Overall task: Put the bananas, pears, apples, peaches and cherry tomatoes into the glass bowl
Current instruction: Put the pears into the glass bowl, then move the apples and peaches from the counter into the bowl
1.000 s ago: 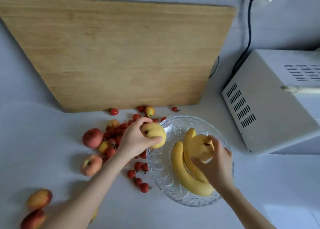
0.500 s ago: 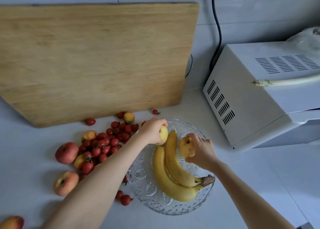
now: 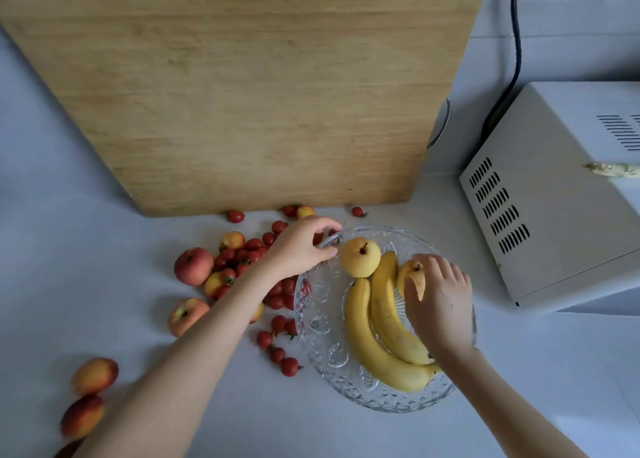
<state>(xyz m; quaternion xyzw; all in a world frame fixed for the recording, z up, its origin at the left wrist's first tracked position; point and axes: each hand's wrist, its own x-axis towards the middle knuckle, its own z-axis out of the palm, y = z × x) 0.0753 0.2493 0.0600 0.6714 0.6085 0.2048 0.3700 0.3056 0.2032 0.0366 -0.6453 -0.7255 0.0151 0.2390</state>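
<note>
Start with the table (image 3: 519, 388): most of the fruit is still on it, all to the left of the glass bowl (image 3: 322, 322). So the job is well short of done.

Inside the bowl, the two bananas (image 3: 381, 346) lie side by side as they did a moment ago.

Your left hand (image 3: 298, 249) is what has changed. A second ago it was carrying a pear toward the bowl. Now it has let go and hovers over the bowl's far-left rim, fingers loosely curled and empty. It is free for the next pick.

Your right hand (image 3: 441, 301) has come down inside the bowl, to the right of the bananas. Its thumb and fingers are still wrapped round the second pear (image 3: 410, 272), which looks low enough to be touching the bananas. I judge that one nearly placed but not yet released.

The first pear (image 3: 359, 257) now sits on its own in the bowl, stem up, against the far tips of the bananas. That counts as delivered.

The red-and-yellow fruit (image 3: 193, 266), peaches and apples that I can't tell apart, waits left of the bowl, with a couple more further off toward you.

The cherry tomatoes (image 3: 252, 249) are scattered just beside the bowl's left rim. They are small and round, so expect several handfuls.
</note>
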